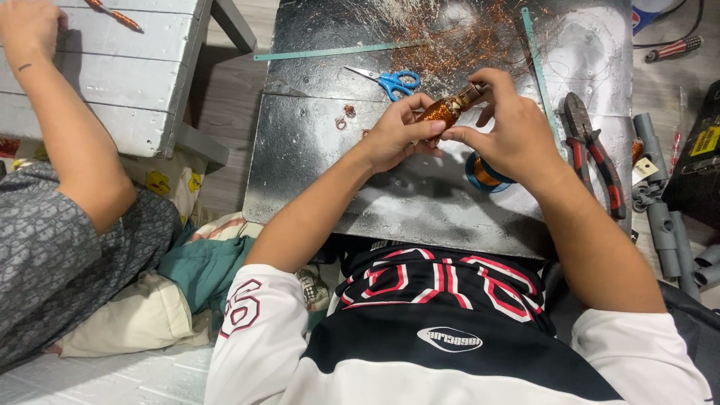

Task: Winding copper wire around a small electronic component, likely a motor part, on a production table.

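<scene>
My left hand [396,133] and my right hand [504,126] both grip a small motor rotor wound with copper wire [448,107], held above a scuffed metal plate [315,165]. The left fingers pinch its copper-wound end; the right fingers close on its shaft end and underside. A blue spool of copper wire [484,174] lies on the plate just under my right hand, partly hidden by it.
Blue-handled scissors [390,79], tangled copper wire scraps [457,34] and thin green strips [330,51] lie farther back. Red-handled pliers [596,154] and grey pipe pieces [664,217] sit at the right. Another person's arm [67,127] rests by a white wooden bench [127,67] at the left.
</scene>
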